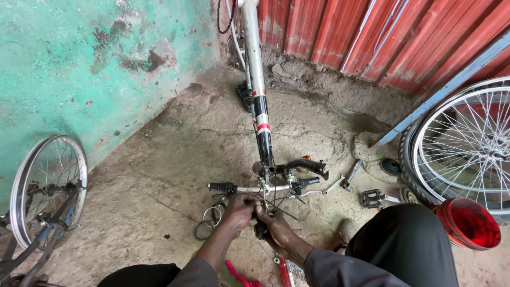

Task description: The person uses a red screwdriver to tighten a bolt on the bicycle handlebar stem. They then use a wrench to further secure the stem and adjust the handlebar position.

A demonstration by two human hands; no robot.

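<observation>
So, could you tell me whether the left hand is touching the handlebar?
Touching. The head view shows the left hand closed directly under the handlebar near the stem, its fingers against the bar with no gap; the right hand sits beside it.

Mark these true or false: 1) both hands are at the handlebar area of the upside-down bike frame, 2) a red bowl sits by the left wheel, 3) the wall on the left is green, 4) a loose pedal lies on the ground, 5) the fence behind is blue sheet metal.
1) True: the left hand and the right hand meet just below the handlebar of the bike frame.
2) False: the red bowl is at the right, by the right wheel.
3) True: the wall is worn green.
4) True: a pedal lies on the ground.
5) False: the corrugated sheet is red.
</observation>
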